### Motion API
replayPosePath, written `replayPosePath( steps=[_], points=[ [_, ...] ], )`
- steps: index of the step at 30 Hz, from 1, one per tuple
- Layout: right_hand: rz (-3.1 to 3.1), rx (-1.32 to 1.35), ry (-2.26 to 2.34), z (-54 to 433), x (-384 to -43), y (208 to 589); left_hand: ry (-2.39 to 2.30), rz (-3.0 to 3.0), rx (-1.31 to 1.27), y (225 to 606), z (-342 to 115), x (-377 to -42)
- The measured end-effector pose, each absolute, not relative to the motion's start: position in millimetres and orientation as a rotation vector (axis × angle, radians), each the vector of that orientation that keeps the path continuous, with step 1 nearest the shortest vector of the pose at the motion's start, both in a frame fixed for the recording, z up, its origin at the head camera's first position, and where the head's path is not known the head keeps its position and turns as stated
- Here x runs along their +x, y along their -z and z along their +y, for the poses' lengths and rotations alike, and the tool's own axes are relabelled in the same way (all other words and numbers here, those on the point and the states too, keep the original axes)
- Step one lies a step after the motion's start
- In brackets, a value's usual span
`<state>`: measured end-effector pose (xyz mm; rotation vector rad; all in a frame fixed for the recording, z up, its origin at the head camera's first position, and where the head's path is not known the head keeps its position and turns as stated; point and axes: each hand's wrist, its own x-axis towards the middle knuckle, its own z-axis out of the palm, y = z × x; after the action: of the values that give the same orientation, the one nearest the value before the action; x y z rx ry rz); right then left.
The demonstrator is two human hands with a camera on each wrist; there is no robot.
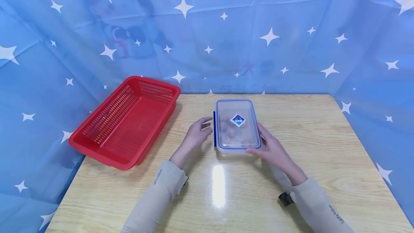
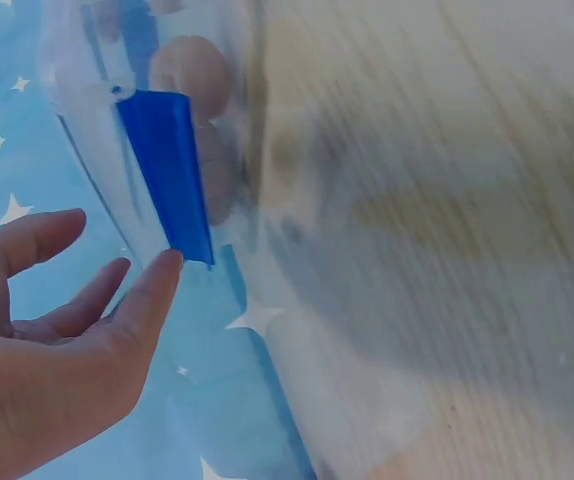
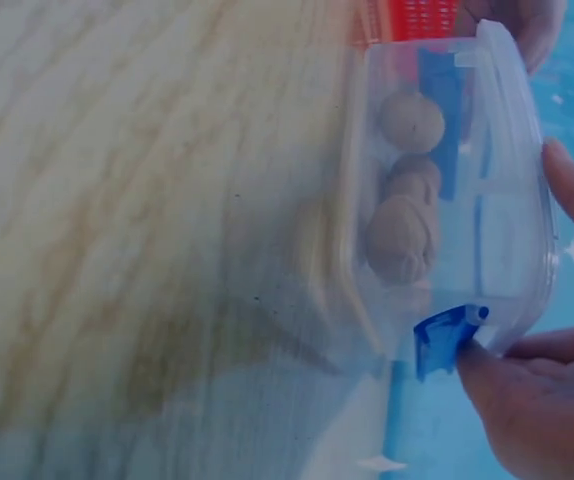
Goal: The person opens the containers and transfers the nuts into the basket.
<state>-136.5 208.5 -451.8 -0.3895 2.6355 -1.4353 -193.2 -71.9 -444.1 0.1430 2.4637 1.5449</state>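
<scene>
A clear plastic food container (image 1: pixel 236 132) with a blue-edged lid sits on the table, a blue and white label (image 1: pixel 238 120) on top. Through its wall several round tan things (image 3: pixel 402 235) show inside; their kind is unclear. My left hand (image 1: pixel 201 131) is at the container's left side, fingers loosely extended. In the left wrist view one fingertip is at the lower end of the blue latch (image 2: pixel 172 175). My right hand (image 1: pixel 271 148) holds the near right corner, thumb at the front edge and fingers along the right side. Another blue latch (image 3: pixel 447 338) juts out beside its fingertip.
A red plastic basket (image 1: pixel 155 134) with slotted sides stands on the left of the wooden table (image 1: pixel 323 146). Behind the table hangs a blue cloth (image 1: pixel 233 67) with white stars. Light reflects off the tabletop in front of the container.
</scene>
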Motion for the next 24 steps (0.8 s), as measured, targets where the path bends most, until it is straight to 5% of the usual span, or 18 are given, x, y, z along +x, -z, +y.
replayPosePath(
  steps=[24],
  points=[
    [2.571,-0.376,1.538,216.1,-142.1,450.2,-1.881,2.115,0.129,446.4,-66.4,-173.5]
  ],
)
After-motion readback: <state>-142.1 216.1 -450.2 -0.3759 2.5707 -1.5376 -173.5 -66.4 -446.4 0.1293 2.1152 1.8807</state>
